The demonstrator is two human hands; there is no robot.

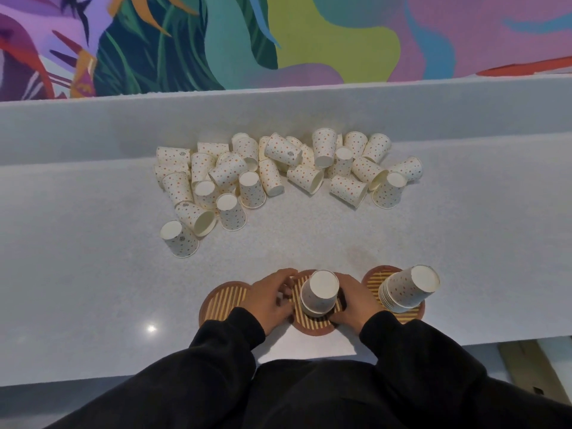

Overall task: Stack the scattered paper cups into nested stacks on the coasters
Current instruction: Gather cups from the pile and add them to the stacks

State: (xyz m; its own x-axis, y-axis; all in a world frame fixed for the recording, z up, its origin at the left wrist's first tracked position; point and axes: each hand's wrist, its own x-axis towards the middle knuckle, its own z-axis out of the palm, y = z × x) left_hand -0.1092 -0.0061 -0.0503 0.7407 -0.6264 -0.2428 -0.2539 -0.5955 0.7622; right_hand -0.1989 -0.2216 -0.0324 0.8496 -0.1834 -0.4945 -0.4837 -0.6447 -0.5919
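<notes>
The left hand [272, 297] and right hand [354, 300] flank an upturned cup [320, 292] on the middle coaster [312, 326], fingers curled near its rim, grip unclear, with a nested stack [408, 289] on the right coaster [410, 318] and loose cups [288, 171] heaped farther back.

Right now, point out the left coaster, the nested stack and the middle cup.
left coaster [226, 300], head view, bare striped top.
nested stack [408, 287], head view, top cup's side wall.
middle cup [324, 285], head view, upturned base.

Grey speckled counter [464, 243] (raised back ledge [93, 125]) below a colourful mural [309, 35]
</notes>
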